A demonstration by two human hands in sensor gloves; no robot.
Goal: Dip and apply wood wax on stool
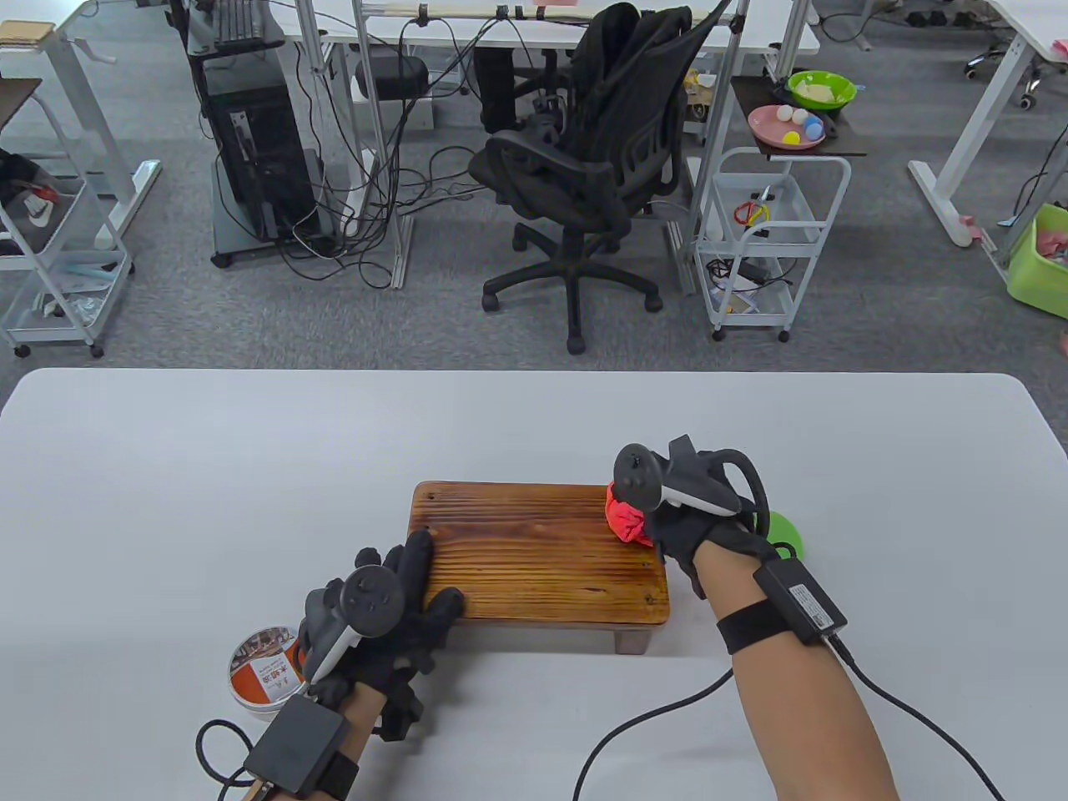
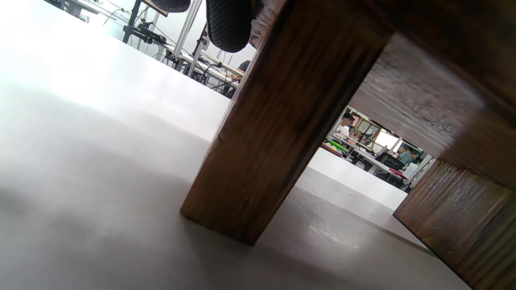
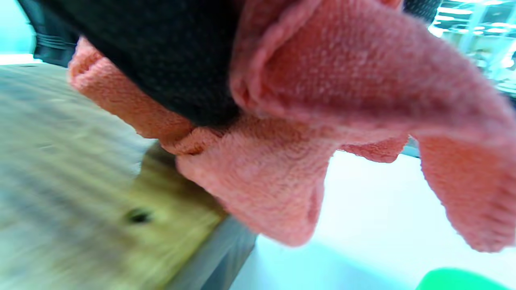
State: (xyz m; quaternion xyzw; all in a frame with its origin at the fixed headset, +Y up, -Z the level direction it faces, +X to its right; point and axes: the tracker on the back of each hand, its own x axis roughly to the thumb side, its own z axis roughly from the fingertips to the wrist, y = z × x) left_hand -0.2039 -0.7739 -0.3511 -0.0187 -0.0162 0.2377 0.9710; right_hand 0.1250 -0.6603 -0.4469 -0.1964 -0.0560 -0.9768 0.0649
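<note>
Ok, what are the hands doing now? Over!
Left hand rests on stool, steadying it. Right hand holds red cloth at stool's far right corner. Wax tin beside left wrist. Nothing in the way.

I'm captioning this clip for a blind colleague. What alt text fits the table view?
A gloved right hand holds a red cloth at the far right corner of a small wooden stool on a white table; the left hand rests on the stool's near left corner, beside a wax tin.
</note>
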